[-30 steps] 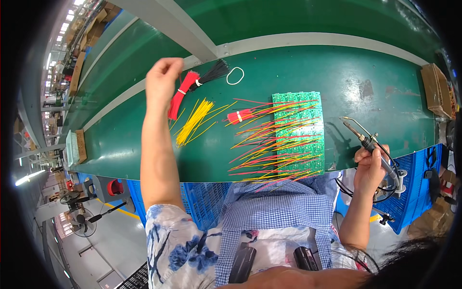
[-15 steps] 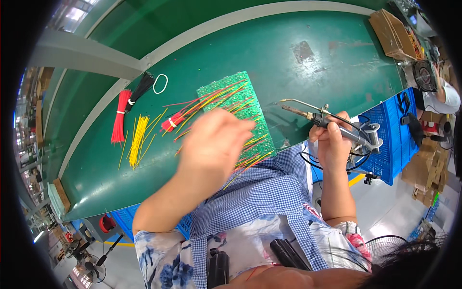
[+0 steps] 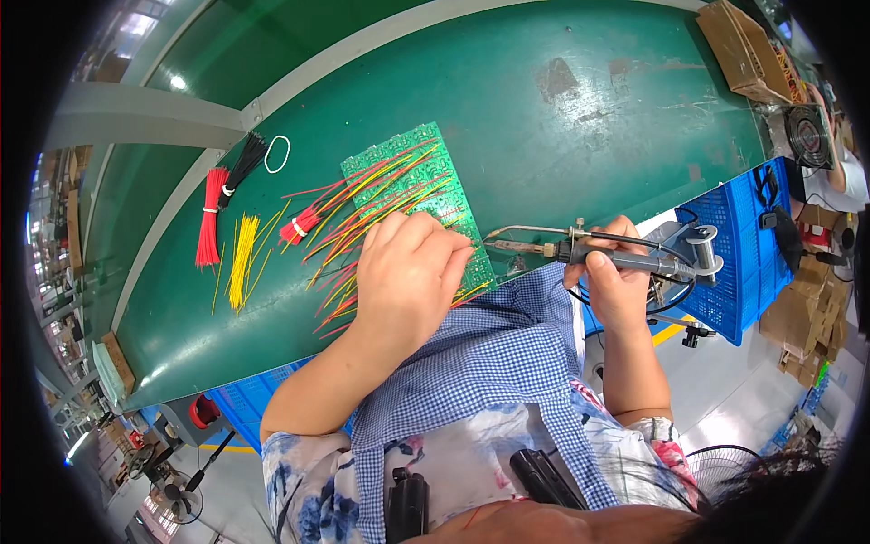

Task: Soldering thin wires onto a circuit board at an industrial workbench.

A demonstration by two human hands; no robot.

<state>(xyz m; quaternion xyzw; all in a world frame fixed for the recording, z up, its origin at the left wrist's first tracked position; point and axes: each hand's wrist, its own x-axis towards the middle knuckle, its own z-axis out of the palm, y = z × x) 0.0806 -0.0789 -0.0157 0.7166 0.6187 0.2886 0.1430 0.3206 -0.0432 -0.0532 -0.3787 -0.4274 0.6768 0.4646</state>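
My right hand [image 3: 612, 272] grips a soldering iron [image 3: 551, 250] with a thin curved solder feed tube along it. Its tip lies close to the right edge of a green circuit board [image 3: 399, 147], beside my left fingertips. My left hand [image 3: 408, 276] rests over the lower part of the board, thumb and forefinger pinched near that edge. Whatever they pinch is too small to make out. Red and yellow wires [image 3: 376, 186] fan leftward off the board, some running under my left hand. A tied bundle of short red wires [image 3: 299, 226] lies at the board's left.
Farther left lie loose yellow wires [image 3: 242, 263], a tied red wire bundle [image 3: 209, 218], a black bundle [image 3: 243, 168] and a white band [image 3: 277, 154]. A solder spool [image 3: 704, 251] stands right of my right hand, by a blue crate [image 3: 748, 263]. A cardboard box [image 3: 745, 53] sits far right.
The soldering iron has swung down and left, its tip now by the board's edge. My left hand has lowered to that edge, fingers pinched. The board appears slightly further left in view.
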